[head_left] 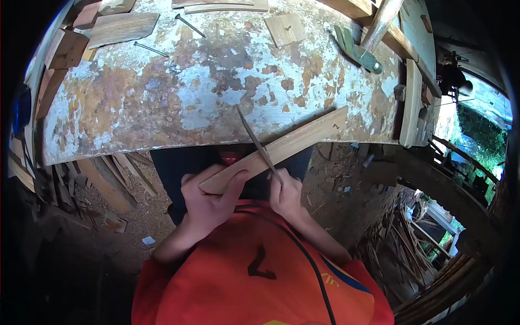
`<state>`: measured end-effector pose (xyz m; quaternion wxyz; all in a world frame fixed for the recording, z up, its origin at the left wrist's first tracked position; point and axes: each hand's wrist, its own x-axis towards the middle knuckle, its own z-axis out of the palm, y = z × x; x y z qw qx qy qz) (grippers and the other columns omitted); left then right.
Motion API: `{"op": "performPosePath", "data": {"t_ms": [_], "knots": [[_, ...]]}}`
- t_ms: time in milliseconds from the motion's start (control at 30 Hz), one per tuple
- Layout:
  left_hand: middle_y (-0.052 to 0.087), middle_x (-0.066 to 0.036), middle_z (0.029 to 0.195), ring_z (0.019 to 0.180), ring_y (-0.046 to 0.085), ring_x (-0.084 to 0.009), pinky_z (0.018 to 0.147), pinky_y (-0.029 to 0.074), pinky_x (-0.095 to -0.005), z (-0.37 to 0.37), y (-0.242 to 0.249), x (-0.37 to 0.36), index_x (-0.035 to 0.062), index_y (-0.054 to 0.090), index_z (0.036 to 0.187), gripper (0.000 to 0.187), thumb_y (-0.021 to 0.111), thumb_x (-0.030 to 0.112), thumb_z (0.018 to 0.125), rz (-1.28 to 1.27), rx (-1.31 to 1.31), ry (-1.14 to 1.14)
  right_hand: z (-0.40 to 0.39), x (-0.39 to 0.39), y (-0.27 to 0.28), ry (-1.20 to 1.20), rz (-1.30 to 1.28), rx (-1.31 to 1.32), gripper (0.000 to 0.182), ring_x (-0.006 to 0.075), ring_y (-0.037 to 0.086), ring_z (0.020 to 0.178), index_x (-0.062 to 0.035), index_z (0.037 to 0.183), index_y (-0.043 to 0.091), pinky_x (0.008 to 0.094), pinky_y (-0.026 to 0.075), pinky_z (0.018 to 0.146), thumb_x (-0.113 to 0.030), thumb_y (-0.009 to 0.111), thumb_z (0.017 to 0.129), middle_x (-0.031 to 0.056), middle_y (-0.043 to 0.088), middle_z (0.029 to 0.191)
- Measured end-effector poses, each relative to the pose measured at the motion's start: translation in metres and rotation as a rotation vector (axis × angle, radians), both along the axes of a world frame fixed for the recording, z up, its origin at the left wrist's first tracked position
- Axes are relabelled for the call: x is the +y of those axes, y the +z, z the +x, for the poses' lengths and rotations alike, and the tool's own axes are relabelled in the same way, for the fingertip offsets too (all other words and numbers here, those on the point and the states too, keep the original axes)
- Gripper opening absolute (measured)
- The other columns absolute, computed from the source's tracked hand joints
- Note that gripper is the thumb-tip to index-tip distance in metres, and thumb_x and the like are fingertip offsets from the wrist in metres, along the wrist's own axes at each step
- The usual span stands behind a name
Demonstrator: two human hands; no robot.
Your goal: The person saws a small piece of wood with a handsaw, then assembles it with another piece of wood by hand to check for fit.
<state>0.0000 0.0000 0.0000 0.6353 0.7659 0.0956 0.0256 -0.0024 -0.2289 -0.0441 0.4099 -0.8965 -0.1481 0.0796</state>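
My left hand [212, 197] is closed around the near end of a flat wooden strip [303, 134], thumb lying along its top. The strip slants up to the right, its far end resting over the front edge of the workbench [162, 103]. In my right hand [286, 194] is a thin dark metal blade [250, 130], gripped at its lower end. That blade crosses the strip near the middle, its tapered tip pointing away over the bench. A small dark mark shows near the strip's far end. The blade's gripped end is hidden by my fingers.
On the bench lie two large nails [189, 25], a square wood piece [285, 30], a flat board [123, 29] and a metal-bodied hand tool [357, 51]. Wood blocks [65, 49] line the left side. Timber offcuts [105, 184] stand below; sticks [398, 252] pile at right.
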Motion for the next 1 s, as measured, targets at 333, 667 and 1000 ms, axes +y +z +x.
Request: {"op": "performPosePath", "data": {"t_ms": [333,667,1000], "knots": [[0.074,-0.007,0.069,0.058,0.071,-0.0109,0.056,0.051,-0.026,-0.003,-0.002,-0.009,0.0003,0.079,0.09,0.01,0.084,0.009,0.092,0.002,0.001,0.108,0.001,0.017,0.009,-0.051,0.056,0.026,0.01,0.0341,0.069,0.059,0.0006,0.101,0.064,0.0421,0.054,0.056,0.005,0.055,0.099,0.0152,0.065,0.073],[0.071,-0.009,0.067,0.056,0.068,-0.0113,0.056,0.049,-0.0275,-0.015,-0.005,-0.01,-0.0001,0.075,0.083,0.019,0.083,0.014,0.093,0.002,0.027,0.216,-0.014,0.005,-0.006,-0.034,0.025,0.009,0.01,0.0403,0.071,0.065,-0.0012,0.105,0.062,0.0482,0.057,0.059,0.0,0.064,0.095,0.0176,0.068,0.075],[0.07,-0.007,0.066,0.052,0.067,-0.0177,0.054,0.047,-0.0289,-0.023,-0.021,-0.016,0.002,0.076,0.081,0.019,0.085,0.017,0.091,0.182,-0.078,0.049,-0.011,-0.008,-0.015,-0.001,-0.008,-0.057,0.008,0.0388,0.071,0.067,-0.0013,0.102,0.065,0.0469,0.057,0.06,0.0,0.066,0.094,0.0172,0.069,0.078]]}}
